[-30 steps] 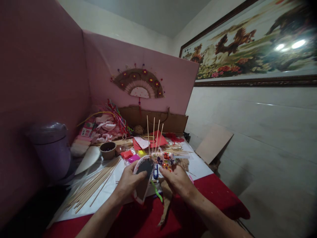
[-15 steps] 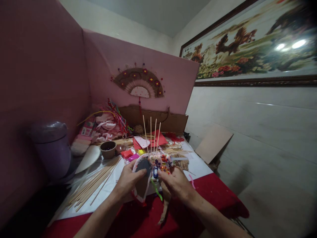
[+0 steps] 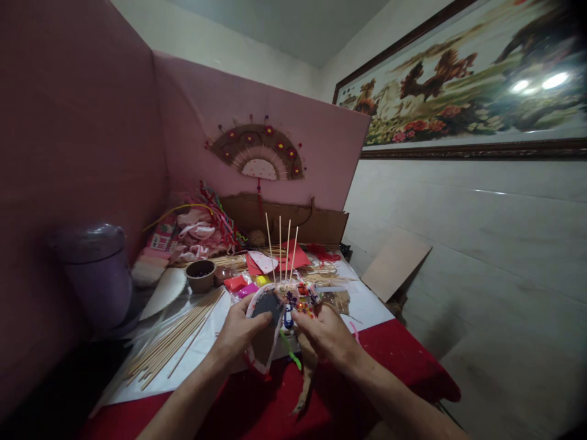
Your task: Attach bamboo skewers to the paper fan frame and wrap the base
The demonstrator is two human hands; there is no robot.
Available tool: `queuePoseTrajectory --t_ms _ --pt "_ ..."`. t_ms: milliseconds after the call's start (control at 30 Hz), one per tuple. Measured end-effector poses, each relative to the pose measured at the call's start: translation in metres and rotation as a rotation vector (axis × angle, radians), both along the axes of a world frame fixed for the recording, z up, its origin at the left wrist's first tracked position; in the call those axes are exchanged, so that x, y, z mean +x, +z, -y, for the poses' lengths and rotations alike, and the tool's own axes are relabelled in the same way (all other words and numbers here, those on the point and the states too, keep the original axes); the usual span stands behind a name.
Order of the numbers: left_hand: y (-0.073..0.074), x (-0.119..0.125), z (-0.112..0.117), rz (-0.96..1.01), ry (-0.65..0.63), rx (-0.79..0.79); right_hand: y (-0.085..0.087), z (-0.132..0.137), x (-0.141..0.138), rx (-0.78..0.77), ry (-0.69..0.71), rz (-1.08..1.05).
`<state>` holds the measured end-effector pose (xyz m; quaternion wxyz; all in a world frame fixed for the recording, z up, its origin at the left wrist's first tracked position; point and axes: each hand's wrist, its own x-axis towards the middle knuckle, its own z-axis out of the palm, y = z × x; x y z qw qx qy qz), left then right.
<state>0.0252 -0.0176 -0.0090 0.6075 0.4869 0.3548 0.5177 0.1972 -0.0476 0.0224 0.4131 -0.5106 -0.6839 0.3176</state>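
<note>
Both hands hold a handmade craft piece (image 3: 268, 318) above the table: a dark panel edged with white trim, with coloured beads (image 3: 300, 300) along its top and several thin bamboo sticks (image 3: 280, 247) standing up from it. My left hand (image 3: 236, 333) is closed on the panel's left side, thumb across its face. Closed fingers of my right hand (image 3: 323, 333) pinch the beaded right part. A green strip (image 3: 290, 351) and a brown strip (image 3: 305, 382) hang down below.
A table with a red cloth (image 3: 394, 360) and a white sheet (image 3: 202, 348) carries a loose pile of bamboo sticks (image 3: 177, 339), a brown bowl (image 3: 200, 275), coloured paper and ribbons (image 3: 204, 229). A purple lidded pot (image 3: 94, 269) stands left. A decorated fan (image 3: 259, 153) hangs on the pink board.
The craft piece and both hands have shifted slightly left and lower; the upright sticks lean a little differently. Both grips are the same.
</note>
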Motion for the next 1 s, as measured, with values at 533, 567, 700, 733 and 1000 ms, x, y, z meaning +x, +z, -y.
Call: queuePoseTrajectory --t_ms 533,567,700,733,1000 --pt "-0.0032 -0.0017 -0.0028 -0.032 0.010 -0.015 0.0025 -0.0006 -0.0021 0.035 0.002 0.030" --pt "-0.0042 -0.0017 -0.0030 -0.029 0.006 -0.015 0.0037 -0.0004 -0.0010 0.040 -0.005 0.039" --pt "-0.0046 -0.0010 -0.0024 -0.012 -0.007 -0.012 0.0039 0.0002 -0.0003 0.034 -0.016 0.047" --pt "-0.0035 -0.0008 -0.0019 -0.012 -0.004 -0.014 0.0027 0.0001 -0.0011 0.028 -0.012 0.041" --pt "-0.0014 -0.0007 -0.0024 -0.017 0.001 -0.018 -0.0022 -0.0028 -0.0058 0.003 0.005 0.052"
